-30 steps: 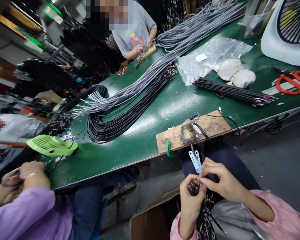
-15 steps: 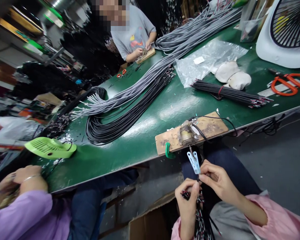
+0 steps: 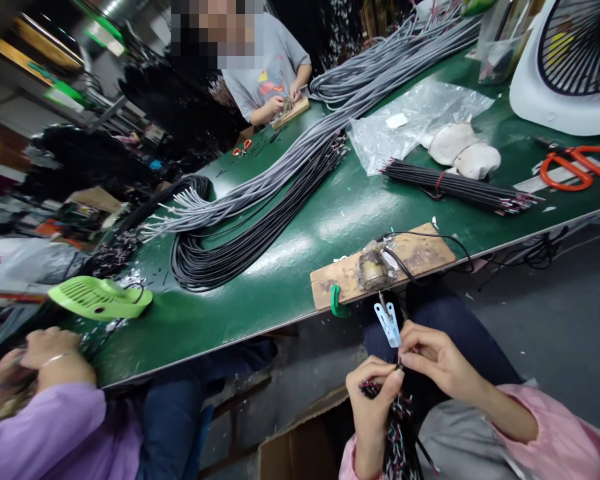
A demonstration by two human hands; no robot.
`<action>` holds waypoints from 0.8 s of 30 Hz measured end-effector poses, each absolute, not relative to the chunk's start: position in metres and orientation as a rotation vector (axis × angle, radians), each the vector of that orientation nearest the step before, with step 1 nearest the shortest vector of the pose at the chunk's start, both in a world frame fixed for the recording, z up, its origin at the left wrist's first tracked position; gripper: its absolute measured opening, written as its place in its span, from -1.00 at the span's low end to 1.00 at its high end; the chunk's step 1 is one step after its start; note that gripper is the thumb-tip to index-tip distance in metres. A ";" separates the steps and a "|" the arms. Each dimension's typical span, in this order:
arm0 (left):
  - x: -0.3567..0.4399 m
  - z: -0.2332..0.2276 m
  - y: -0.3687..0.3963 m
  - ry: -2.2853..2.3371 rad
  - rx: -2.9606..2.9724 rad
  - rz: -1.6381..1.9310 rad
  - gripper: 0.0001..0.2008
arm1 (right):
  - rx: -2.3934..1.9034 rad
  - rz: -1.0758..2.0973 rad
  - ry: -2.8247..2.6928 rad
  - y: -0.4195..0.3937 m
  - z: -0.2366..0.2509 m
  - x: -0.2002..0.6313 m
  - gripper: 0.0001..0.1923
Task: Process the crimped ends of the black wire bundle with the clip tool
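Note:
My left hand (image 3: 373, 393) is closed around a bunch of black cables (image 3: 399, 430) with red and white wire ends, hanging over my lap. Thumb and forefinger pinch one cable at the top of the bunch. Close beside it, my right hand (image 3: 427, 353) pinches the tip of that same cable. Just above the fingertips, a light blue clothes peg (image 3: 388, 325) sits below a thin metal tip at the table edge. Behind it a wooden board (image 3: 330, 283) carries a stained, roundish lump (image 3: 375, 268) with a black cord. A green clip (image 3: 337, 301) is at the board's front edge.
Grey cables (image 3: 280, 167) and black cables (image 3: 240, 250) lie across the green table (image 3: 275, 293). To the right are a tied cable bundle (image 3: 460, 187), orange-handled scissors (image 3: 565, 170) and a white fan (image 3: 530, 100). Co-workers sit at left and across. A cardboard box (image 3: 300, 447) stands below.
My left hand has shifted slightly left and down with the bunch. My right fingers remain near the peg, and a small reddish wire end now shows between the hands.

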State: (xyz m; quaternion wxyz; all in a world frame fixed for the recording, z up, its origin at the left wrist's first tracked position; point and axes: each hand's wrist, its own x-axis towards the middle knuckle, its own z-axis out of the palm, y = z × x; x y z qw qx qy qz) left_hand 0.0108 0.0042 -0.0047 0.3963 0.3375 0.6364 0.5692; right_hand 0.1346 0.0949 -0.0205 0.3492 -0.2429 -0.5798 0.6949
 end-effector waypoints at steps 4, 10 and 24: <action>0.010 0.006 0.005 1.718 1.056 1.485 -0.96 | -0.785 1.845 -1.408 0.115 -0.011 0.127 -0.74; 0.008 0.016 0.010 1.847 1.276 1.577 -0.89 | -0.807 1.933 -1.423 0.137 0.001 0.105 -0.60; 0.011 0.020 0.023 1.834 1.153 1.473 -0.95 | -0.514 2.465 -0.646 0.125 -0.023 0.101 -0.53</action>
